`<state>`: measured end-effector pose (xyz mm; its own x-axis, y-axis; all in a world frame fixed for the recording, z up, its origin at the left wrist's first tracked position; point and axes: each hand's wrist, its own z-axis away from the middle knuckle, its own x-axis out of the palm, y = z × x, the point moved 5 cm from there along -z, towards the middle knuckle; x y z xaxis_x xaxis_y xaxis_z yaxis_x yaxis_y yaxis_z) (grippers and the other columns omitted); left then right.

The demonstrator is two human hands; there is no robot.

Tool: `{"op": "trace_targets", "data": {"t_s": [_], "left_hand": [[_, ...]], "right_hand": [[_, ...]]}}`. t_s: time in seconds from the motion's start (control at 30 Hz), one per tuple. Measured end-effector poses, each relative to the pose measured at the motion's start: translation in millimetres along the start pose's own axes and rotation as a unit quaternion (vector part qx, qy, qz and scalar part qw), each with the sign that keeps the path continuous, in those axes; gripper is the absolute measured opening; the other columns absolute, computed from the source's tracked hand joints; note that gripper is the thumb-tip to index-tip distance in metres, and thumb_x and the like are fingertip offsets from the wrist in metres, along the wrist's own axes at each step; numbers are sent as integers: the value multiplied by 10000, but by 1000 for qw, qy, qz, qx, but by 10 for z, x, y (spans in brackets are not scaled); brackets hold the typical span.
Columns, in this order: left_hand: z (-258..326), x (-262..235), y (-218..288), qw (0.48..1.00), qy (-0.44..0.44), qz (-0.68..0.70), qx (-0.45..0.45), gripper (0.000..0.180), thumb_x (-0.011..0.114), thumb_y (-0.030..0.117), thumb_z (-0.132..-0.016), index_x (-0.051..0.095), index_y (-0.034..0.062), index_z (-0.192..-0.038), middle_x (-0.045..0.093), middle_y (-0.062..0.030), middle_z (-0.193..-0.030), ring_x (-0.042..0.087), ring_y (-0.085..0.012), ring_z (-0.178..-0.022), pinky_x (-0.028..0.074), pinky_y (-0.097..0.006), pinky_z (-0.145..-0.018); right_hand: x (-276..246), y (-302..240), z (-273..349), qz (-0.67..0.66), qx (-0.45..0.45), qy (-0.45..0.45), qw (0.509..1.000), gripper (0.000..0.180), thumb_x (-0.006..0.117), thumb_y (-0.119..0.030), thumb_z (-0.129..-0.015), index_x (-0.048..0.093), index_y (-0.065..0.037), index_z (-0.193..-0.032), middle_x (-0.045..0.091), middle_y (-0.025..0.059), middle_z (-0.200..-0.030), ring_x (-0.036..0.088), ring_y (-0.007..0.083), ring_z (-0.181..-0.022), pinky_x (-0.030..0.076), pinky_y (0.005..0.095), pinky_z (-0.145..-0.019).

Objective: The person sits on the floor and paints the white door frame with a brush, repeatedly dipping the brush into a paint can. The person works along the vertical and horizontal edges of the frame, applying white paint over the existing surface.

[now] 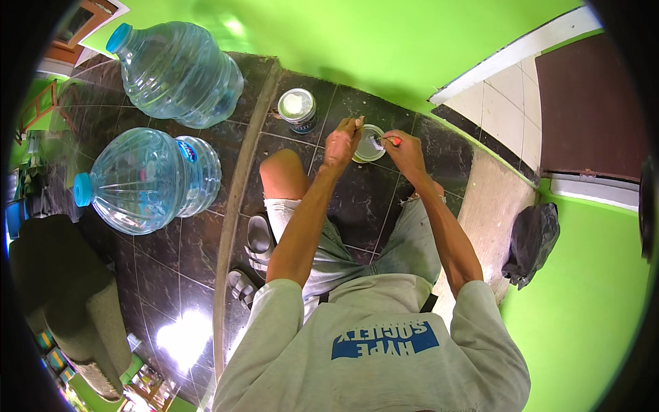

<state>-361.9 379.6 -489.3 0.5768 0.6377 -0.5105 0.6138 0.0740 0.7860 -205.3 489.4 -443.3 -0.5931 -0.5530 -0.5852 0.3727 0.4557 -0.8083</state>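
The person squats on the dark tiled floor [171, 261] against a green wall [384, 41]; both hands meet over a small open tin [368, 145] standing on the tiles just beyond the knees. The left hand [341, 143] rests at the tin's left rim, fingers curled, its grip narrow on what seems a thin stick, too small to be sure of. The right hand [405, 152] is at the tin's right side, its grip pinched on a slim tool with an orange handle [392, 141]; the tool's long axis runs leftward, tip over the tin's mouth. Both hands are about equally close. A second, lidded tin [297, 108] stands just left of it; two large water jugs [154, 178] lie well apart on the left.
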Motion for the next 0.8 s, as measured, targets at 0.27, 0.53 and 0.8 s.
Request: {"op": "trace_targets", "data": {"t_s": [0.27, 0.53, 0.8], "left_hand": [[27, 28, -26, 1000, 14, -11, -25, 174, 697, 207, -1004, 678, 67, -1106, 664, -186, -975, 669, -442, -850, 532, -518, -692], [54, 42, -25, 999, 24, -5, -25, 175, 699, 192, -997, 680, 72, -1123, 661, -178, -997, 674, -435, -856, 541, -508, -700], [50, 32, -4, 999, 15, -11, -38, 168, 691, 187, -1001, 671, 70, -1119, 653, -179, -988, 675, -436, -855, 545, -510, -701]], "right_hand": [[305, 243, -186, 44, -15, -47, 998, 152, 711, -118, -874, 748, 1, -961, 733, 222, -878, 713, 427, -819, 559, 453, -749], [393, 310, -219, 54, -17, -52, 997, 154, 723, -125, -861, 753, -10, -958, 723, 237, -855, 712, 433, -814, 558, 467, -743], [422, 335, -221, 62, -26, -54, 996, 154, 710, -114, -858, 753, -2, -955, 724, 235, -849, 710, 440, -805, 560, 473, -747]]}}
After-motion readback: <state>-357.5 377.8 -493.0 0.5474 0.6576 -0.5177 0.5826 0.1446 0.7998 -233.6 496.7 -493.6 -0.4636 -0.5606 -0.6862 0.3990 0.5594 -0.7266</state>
